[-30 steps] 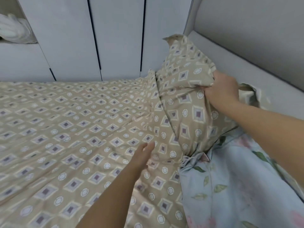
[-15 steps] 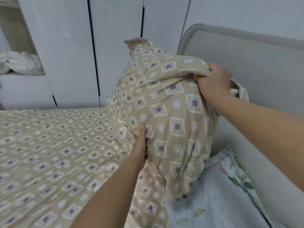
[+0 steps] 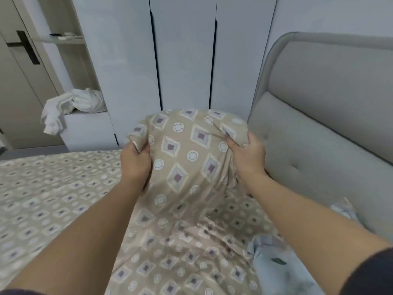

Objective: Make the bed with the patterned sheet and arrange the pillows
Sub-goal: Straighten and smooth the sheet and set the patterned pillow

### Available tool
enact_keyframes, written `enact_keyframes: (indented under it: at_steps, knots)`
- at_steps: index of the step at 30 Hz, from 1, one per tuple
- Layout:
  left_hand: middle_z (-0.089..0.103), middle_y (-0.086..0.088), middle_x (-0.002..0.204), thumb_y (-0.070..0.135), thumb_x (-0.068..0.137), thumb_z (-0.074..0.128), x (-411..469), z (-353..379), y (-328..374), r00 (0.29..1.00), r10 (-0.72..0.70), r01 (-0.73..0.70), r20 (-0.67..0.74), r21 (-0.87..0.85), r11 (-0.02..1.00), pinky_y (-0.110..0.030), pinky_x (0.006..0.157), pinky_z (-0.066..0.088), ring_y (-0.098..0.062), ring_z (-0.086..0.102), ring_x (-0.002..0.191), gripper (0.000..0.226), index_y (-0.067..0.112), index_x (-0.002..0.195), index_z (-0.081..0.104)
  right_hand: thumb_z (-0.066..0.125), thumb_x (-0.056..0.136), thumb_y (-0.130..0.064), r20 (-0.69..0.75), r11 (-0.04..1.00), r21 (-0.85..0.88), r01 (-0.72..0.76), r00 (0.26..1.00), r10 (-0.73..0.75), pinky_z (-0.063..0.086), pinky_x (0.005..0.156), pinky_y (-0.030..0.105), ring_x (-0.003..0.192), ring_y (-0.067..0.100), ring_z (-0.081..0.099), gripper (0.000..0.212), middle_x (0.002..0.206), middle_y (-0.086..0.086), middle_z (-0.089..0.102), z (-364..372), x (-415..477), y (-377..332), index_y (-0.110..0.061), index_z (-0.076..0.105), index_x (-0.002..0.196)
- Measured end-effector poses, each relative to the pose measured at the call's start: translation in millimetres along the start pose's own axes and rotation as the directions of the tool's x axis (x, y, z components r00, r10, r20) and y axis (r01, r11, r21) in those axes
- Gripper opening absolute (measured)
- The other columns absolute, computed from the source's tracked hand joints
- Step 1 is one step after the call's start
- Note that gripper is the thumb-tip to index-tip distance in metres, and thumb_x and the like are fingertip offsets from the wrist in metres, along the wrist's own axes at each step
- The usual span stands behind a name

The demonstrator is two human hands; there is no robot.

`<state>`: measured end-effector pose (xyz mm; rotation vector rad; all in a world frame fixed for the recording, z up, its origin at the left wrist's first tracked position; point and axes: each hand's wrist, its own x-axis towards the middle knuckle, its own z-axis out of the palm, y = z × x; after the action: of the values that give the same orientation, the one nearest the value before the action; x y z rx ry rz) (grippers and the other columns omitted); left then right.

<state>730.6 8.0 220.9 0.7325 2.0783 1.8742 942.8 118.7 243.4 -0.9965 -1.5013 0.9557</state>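
The patterned sheet [image 3: 53, 199] takes up the lower half of the frame. It is beige with diamonds and small rings, spread flat over the bed on the left and rumpled into folds toward the lower centre. Behind it, across the top centre, stand the white wardrobe doors [image 3: 185, 50], with dark vertical gaps between them. The grey padded headboard [image 3: 329, 124] fills the right side, upright, its rounded corner at the upper right.

In the centre of the frame I hold up the pillow [image 3: 187, 156], in a case of the same beige pattern as the sheet. Its top edge is raised in front of the wardrobe, just left of the headboard. Its lower part hangs down to the sheet, and I cannot tell where one fabric ends and the other begins.

At the lower right, a pale blue floral fabric [image 3: 274, 258] lies bunched beside the headboard, touching the sheet. At the left, a white cloth [image 3: 70, 105] droops over the edge of a low white shelf.

My left hand [image 3: 135, 160] grips the pillow's upper left corner, fingers curled into the cloth. My right hand [image 3: 247, 154] clutches its upper right corner, bunching the fabric.

In the upper left a black door handle [image 3: 25, 46] shows.
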Motion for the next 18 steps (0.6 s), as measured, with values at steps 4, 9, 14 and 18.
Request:
enact_keyframes:
  at_steps: [4,9,14,18]
  knots:
    - [0.067,-0.012,0.099,0.023,0.094,0.055,-9.6,-85.8,-62.4,0.984,-0.054,0.094,-0.17,0.238,0.967,-0.038,0.081,0.049,-0.03,0.061,0.092,0.022,0.005,0.102,0.064,0.072,0.081,-0.038,0.223,0.991,-0.035,-0.127,0.966,0.132,0.053,0.078,0.03,0.084,0.012,0.065,0.021,0.088,-0.012,0.067,66.7,-67.9,28.5,-0.031,0.061,0.097]
    - [0.064,-0.022,0.108,0.029,0.094,0.05,-62.9,-183.7,-182.4,0.938,-0.256,0.346,-0.233,0.588,0.731,-0.045,0.085,0.048,-0.04,0.058,0.1,0.031,0.008,0.114,0.061,0.066,0.072,-0.054,0.475,0.882,-0.347,-0.319,0.751,0.459,0.054,0.083,0.036,0.092,0.017,0.064,0.041,0.097,-0.01,0.067,124.7,-196.3,110.8,-0.032,0.055,0.106]
    - [0.069,-0.018,0.086,0.046,0.063,0.069,-100.4,-221.8,-224.8,0.826,-0.553,0.429,0.112,0.512,0.744,-0.037,0.072,0.047,-0.028,0.063,0.081,0.045,0.007,0.086,0.067,0.083,0.063,-0.045,0.613,0.626,-0.604,-0.493,0.215,0.76,0.047,0.092,0.021,0.105,0.01,0.059,0.077,0.124,-0.008,0.062,95.0,-255.3,167.4,-0.023,0.055,0.132]
    - [0.067,-0.003,0.109,0.057,0.07,0.071,-103.8,-230.2,-232.5,0.654,-0.734,0.638,0.181,0.389,0.664,-0.032,0.066,0.053,-0.028,0.066,0.095,0.053,0.025,0.111,0.059,0.082,0.043,-0.069,0.482,0.54,-0.528,-0.655,0.292,0.826,0.043,0.103,0.034,0.123,0.02,0.051,0.125,0.142,-0.004,0.048,96.4,-248.3,183.1,-0.025,0.027,0.147]
